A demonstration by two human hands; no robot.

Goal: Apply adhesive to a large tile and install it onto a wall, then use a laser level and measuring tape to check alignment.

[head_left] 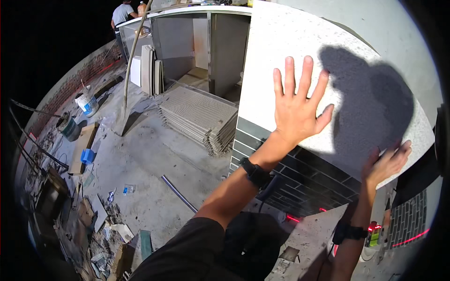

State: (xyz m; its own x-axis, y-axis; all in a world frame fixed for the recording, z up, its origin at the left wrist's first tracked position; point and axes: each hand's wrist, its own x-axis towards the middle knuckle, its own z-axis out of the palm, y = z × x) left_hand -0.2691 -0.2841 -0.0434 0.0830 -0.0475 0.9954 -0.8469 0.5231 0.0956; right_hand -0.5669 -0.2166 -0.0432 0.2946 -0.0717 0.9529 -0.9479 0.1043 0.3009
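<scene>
White slab (pixel 358 93) over dark-tiled wall (pixel 304 171); tile stack (pixel 197 110), shovel (pixel 123 122) at left

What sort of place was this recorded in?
Most likely a building or renovation site: a stack of grey rectangular tiles with ridged faces, a long-handled metal shovel, and scattered rubble and scraps on the dusty grey floor.

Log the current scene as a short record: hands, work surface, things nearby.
Left hand: fingers spread, apparently flat on the white speckled slab
Right hand: at the slab's lower right edge; exact contact unclear
Below slab: dark rectangular wall tiles with pale joints
Left of slab: stack of grey rectangular ridged tiles
Farther left: long-handled shovel, blade down
</scene>
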